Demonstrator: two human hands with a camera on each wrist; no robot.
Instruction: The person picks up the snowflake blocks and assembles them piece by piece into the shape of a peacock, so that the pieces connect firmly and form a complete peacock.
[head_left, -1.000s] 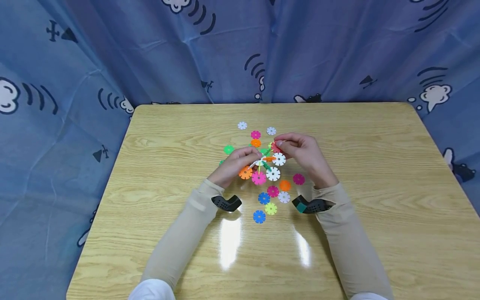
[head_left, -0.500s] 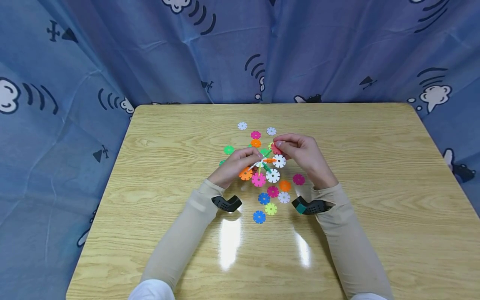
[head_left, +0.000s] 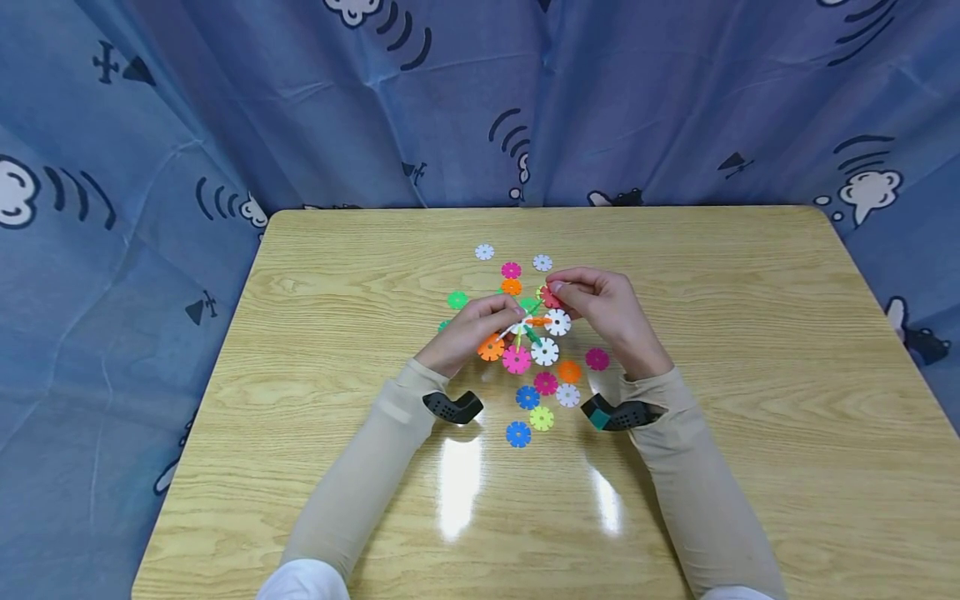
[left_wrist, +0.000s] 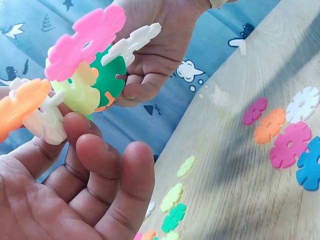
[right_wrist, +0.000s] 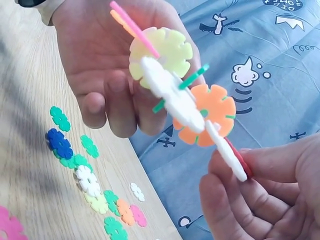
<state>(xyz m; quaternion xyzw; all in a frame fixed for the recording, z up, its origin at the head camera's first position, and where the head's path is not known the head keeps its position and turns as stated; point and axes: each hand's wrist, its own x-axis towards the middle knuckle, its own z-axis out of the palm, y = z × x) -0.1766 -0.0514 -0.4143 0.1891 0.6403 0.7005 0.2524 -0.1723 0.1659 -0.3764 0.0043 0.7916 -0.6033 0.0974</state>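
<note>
Left hand (head_left: pixel 472 332): thumb and index pinch the disc cluster (right_wrist: pixel 172 95) at its white hub disc (head_left: pixel 519 327), exact contact partly covered; other fingers loosely bent underneath
Right hand (head_left: pixel 613 310): thumb and index pinch the red disc (head_left: pixel 551 297); other fingers curled behind
Cluster position: up off the table (head_left: pixel 360 267), held between left and right fingertips
Red disc joint: right at the right fingertips, beside an edge-on green spoke disc (head_left: pixel 535 306); slot depth too small to tell
Cluster rim, left fingers: orange rim disc (head_left: pixel 491 347) just beside them, pink rim disc (head_left: pixel 517 360) a bit further toward the body
Cluster rim, right fingers: 2 white rim discs (head_left: pixel 557 322) on the body side, 1 close under the thumb; touching or not, can't tell
Loose flats, body side of fingers: 2 magenta discs (head_left: pixel 546 383), 2 blue discs (head_left: pixel 528 397), 1 yellow disc (head_left: pixel 542 418)
Loose flats, past fingertips: 2 small white discs (head_left: pixel 484 252), 1 small pink disc (head_left: pixel 512 270)
Past left knuckles: flat green disc (head_left: pixel 457 300)
Backdrop: blue curtain (head_left: pixel 300 100), well beyond all fingers
</note>
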